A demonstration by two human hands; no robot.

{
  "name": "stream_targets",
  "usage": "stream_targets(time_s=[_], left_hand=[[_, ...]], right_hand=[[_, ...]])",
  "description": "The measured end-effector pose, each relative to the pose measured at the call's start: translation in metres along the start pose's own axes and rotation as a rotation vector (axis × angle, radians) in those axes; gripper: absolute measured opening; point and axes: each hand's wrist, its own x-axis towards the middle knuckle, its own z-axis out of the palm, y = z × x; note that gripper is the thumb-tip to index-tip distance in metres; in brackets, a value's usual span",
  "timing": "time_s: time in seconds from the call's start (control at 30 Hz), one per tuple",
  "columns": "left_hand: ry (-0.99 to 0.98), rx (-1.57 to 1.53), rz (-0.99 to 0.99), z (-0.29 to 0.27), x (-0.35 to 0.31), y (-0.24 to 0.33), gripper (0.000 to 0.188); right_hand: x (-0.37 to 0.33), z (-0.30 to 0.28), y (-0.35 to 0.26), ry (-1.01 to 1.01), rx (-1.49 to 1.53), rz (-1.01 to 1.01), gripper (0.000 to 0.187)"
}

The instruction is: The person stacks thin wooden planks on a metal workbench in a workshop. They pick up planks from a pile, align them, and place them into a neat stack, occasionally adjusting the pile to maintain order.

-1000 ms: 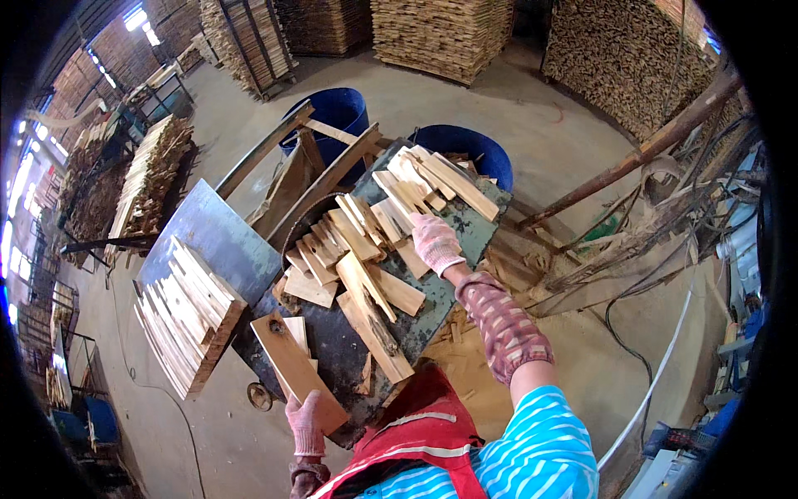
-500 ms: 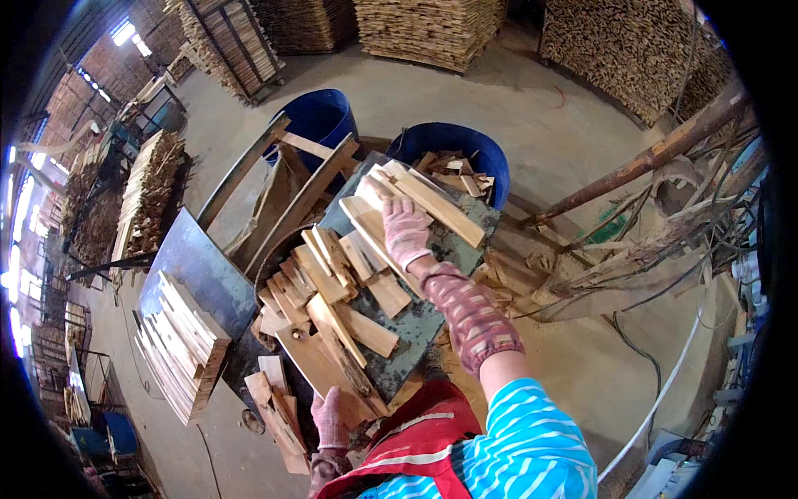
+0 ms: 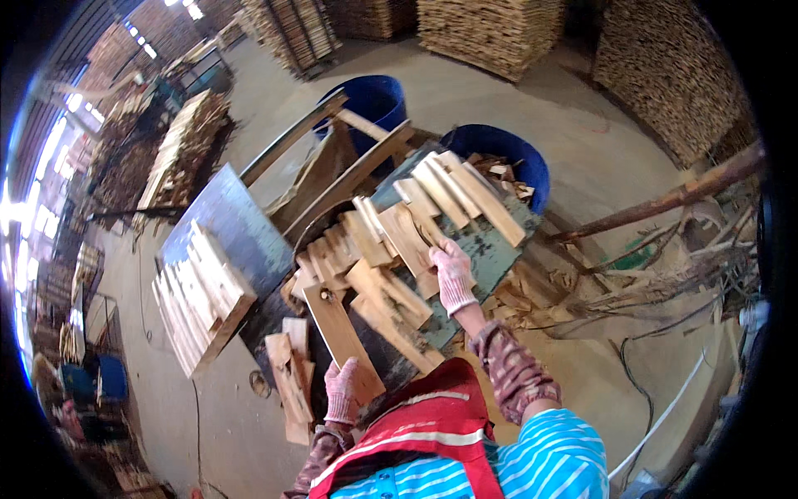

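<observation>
My left hand [image 3: 342, 388], in a pale knitted glove, is closed on the near end of a flat wooden board [image 3: 339, 337] with a dark knot hole at its far end. My right hand [image 3: 453, 273], gloved alike, is closed at the side of another short board [image 3: 406, 239], fingertips on its edge. Around and between both hands, loose wood offcuts [image 3: 391, 303] lie jumbled on a dark, scuffed worktable [image 3: 490, 254]. Several longer pale strips [image 3: 465, 191] lie side by side at its far end.
To the left, a row of boards [image 3: 195, 299] rests on a grey metal plate [image 3: 233, 212]. Two blue tubs [image 3: 536, 170] stand beyond the table, one holding scraps. A slanted pole [image 3: 665, 204] and cables [image 3: 640, 374] are at right. Wood stacks [image 3: 490, 37] stand behind.
My right hand has drawn back from the far strips to a board in the middle of the pile. My left hand still holds its board. The whole view has shifted.
</observation>
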Motion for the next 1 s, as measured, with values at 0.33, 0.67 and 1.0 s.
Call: stream_targets(time_s=[0.33,0.67,1.0], left_hand=[[-0.077,-0.185,0.214,-0.032,-0.008,0.066,0.040],[-0.038,0.081,0.214,-0.125,-0.038,0.097,0.070],[0.089,0.512,0.330,-0.205,0.015,0.056,0.086]], right_hand=[[-0.168,0.093,0.041,-0.325,-0.490,-0.159,0.031],[-0.126,0.058,0.031,-0.796,-1.005,-0.635,0.036],[0.090,-0.146,-0.015,0.549,-1.870,-0.633,0.051]])
